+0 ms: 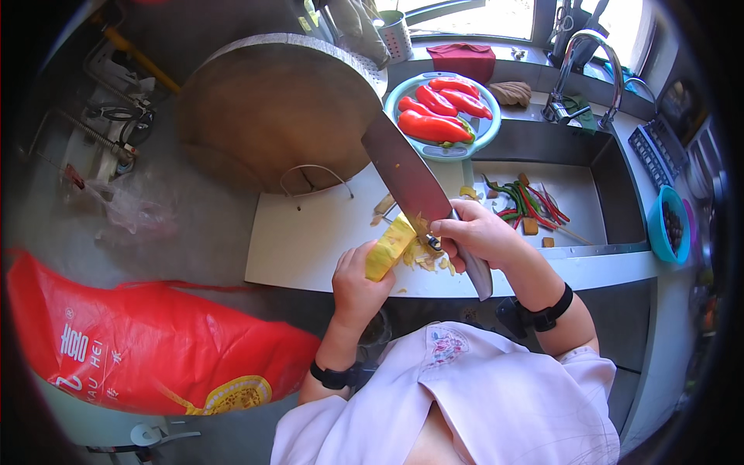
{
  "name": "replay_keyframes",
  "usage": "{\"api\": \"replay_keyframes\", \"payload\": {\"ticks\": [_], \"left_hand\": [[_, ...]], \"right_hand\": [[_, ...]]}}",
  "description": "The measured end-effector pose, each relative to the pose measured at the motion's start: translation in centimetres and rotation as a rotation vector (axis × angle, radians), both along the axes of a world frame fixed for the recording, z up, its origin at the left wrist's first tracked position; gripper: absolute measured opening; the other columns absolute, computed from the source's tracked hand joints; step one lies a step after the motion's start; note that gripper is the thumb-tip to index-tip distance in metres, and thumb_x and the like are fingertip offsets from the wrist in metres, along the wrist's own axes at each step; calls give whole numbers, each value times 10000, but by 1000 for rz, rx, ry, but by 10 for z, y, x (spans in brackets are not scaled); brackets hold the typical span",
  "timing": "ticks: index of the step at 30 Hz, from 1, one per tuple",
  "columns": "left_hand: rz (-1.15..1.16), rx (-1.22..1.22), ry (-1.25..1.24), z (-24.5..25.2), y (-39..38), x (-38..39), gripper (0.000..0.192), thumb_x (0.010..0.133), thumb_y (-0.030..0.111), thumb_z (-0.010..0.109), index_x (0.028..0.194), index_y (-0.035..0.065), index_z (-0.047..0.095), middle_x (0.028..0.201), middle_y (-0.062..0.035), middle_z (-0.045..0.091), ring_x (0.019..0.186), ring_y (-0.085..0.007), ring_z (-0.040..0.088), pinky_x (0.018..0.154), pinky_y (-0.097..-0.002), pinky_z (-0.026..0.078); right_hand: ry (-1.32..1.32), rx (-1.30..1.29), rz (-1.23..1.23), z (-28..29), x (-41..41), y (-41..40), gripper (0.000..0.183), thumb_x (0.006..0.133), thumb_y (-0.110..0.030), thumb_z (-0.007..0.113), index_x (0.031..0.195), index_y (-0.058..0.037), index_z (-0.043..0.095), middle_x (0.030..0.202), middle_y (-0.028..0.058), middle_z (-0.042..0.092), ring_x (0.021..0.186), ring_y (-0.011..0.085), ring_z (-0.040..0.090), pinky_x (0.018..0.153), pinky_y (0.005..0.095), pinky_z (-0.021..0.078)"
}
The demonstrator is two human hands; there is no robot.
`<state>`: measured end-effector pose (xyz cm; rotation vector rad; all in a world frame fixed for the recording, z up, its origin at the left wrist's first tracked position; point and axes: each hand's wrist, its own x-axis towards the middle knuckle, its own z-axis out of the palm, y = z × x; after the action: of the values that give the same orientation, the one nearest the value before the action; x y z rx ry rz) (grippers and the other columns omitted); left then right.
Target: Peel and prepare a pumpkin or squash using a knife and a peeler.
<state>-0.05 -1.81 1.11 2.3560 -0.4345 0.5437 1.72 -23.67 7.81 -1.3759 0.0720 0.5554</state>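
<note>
My left hand (357, 285) grips a thick yellow piece of vegetable or fruit (385, 251), held at a tilt over the front of the white counter (308, 250). In my right hand (479, 232) is a cleaver (406, 171), its broad blade pointing up and away to the left. The blade's lower end overlaps the top of the yellow piece in view; whether they touch is unclear. Yellow peelings (427, 258) lie on the counter between my hands. A small dark and metal part (433, 242) shows by my right fingers, too covered to identify.
A large round wooden board or lid (279, 116) stands at the back left. Red peppers (436, 125) sit in a light-blue basin (494, 129) beside the steel sink (622, 192), which holds green and red chillies (526, 200). A turquoise bowl (655, 224) is at right, a red bag (157, 337) at left.
</note>
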Motion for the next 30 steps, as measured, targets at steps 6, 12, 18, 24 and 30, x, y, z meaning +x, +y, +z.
{"api": "replay_keyframes", "payload": {"ticks": [6, 12, 18, 24, 30], "left_hand": [[-32, 30, -19, -4, -5, 1, 406, 608, 78, 696, 997, 56, 584, 848, -135, 591, 804, -331, 570, 734, -393, 473], [-58, 21, -21, -2, -6, 1, 416, 602, 73, 701, 1000, 53, 583, 847, -136, 592, 804, -328, 567, 729, -394, 471], [-40, -4, -29, -4, -1, 0, 411, 607, 68, 700, 1000, 43, 586, 855, -140, 599, 799, -330, 572, 726, -387, 477], [-53, -11, -20, -2, 1, -1, 402, 612, 60, 703, 999, 35, 595, 865, -151, 604, 813, -334, 579, 736, -379, 481], [-65, -72, -23, -8, 10, -2, 390, 622, 51, 705, 995, 27, 593, 872, -154, 606, 805, -340, 583, 729, -379, 486]], "right_hand": [[10, 29, 105, 9, 0, 3, 177, 857, -162, 542, 944, -12, 506, 584, 40, 518, 399, 122, 513, 384, 259, 446], [30, -47, 135, 1, 9, 1, 202, 837, -145, 547, 971, 2, 510, 587, 52, 523, 399, 135, 513, 378, 273, 440], [26, -82, 13, -15, 16, -20, 180, 828, -132, 556, 940, 3, 518, 572, 38, 514, 383, 121, 504, 359, 254, 428], [43, 123, 124, -12, 13, -14, 142, 833, -141, 561, 881, -15, 514, 576, 44, 518, 383, 126, 508, 362, 253, 436], [108, 133, 34, -38, 20, -25, 118, 823, -123, 562, 811, -20, 505, 564, 54, 512, 372, 132, 501, 357, 250, 434]]}}
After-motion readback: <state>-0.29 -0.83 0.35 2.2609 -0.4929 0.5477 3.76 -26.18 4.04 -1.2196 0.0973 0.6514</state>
